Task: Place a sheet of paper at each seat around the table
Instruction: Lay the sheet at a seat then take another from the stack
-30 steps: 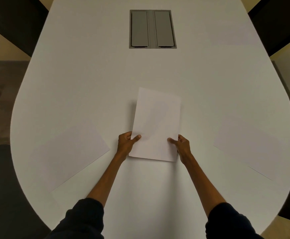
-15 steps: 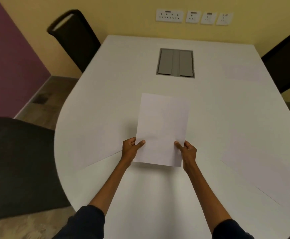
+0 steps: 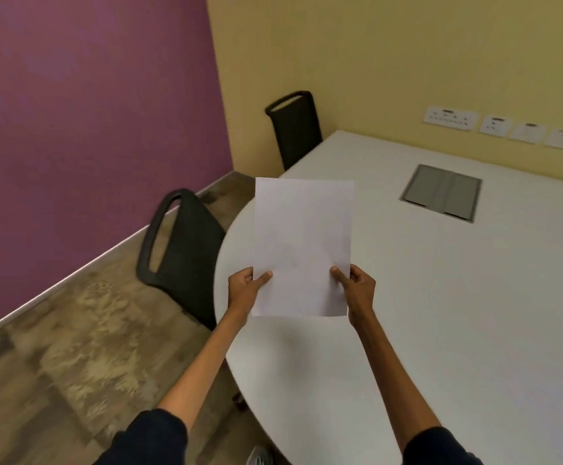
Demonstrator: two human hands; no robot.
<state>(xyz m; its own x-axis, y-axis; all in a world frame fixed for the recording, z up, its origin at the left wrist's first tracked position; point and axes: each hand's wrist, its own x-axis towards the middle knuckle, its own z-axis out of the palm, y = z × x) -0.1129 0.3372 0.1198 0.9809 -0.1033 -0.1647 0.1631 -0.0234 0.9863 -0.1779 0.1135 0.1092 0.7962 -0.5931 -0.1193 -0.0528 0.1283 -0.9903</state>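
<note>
Our view had swung left from a second earlier: where we had looked straight down the white table (image 3: 457, 330), with sheets already lying at its lower left and lower right, we now faced the purple wall (image 3: 89, 129) filling the upper left of the frame and the wooden floor (image 3: 55, 364) below it. The table had slid to the right half of the picture, its grey cable hatch (image 3: 441, 193) now at upper right. Two black chairs had come into sight, the near chair (image 3: 179, 243) at centre left and the far chair (image 3: 295, 129) above it. We judged the next seat to be along that left edge. The sheet of paper (image 3: 303, 246) stayed at frame centre, lifted clear above the table's edge, our left hand (image 3: 244, 292) and right hand (image 3: 357, 292) each pinching a lower side, thumbs on top.
</note>
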